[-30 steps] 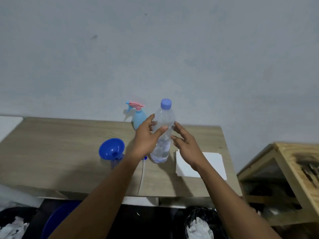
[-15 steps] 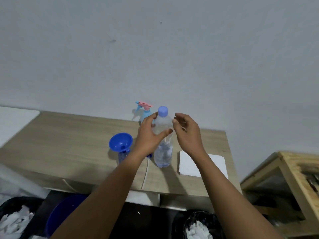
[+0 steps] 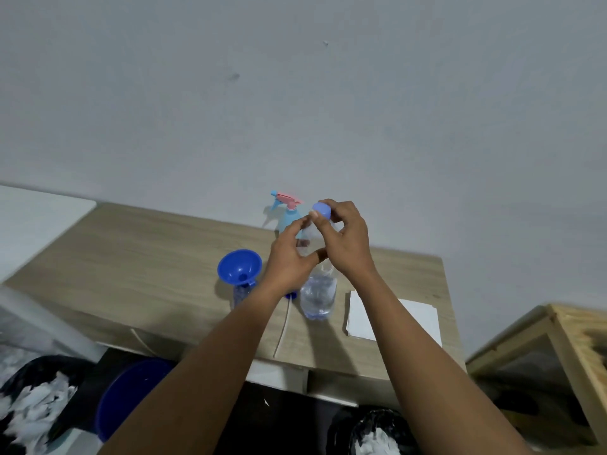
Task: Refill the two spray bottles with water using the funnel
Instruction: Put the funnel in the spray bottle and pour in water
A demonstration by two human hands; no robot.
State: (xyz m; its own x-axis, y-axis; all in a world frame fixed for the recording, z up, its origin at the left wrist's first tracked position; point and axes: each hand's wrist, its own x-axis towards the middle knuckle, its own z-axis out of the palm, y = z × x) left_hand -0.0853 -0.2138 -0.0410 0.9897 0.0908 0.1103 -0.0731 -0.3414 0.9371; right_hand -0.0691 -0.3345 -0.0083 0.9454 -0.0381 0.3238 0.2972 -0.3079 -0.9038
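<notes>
A clear plastic water bottle point(image 3: 318, 295) stands on the wooden table point(image 3: 147, 257). My left hand point(image 3: 289, 257) is wrapped around its upper body. My right hand point(image 3: 345, 239) pinches its light-blue cap point(image 3: 322, 210) at the top. A dark-blue funnel point(image 3: 239, 267) sits in the mouth of a small clear spray bottle point(image 3: 241, 293) to the left. A light-blue spray bottle with a pink trigger point(image 3: 287, 213) stands behind, by the wall. A white dip tube point(image 3: 283, 326) with a blue fitting lies on the table beneath my left wrist.
White sheets of paper point(image 3: 414, 318) lie to the right of the water bottle. A wooden frame point(image 3: 565, 326) stands at the far right. Below the table are a blue basin point(image 3: 131, 395) and black bins with white scraps point(image 3: 36, 405).
My right hand rose from beside the bottle's body to its cap and closed on it. My left hand kept hold of the bottle. The camera shifted left and tilted.
</notes>
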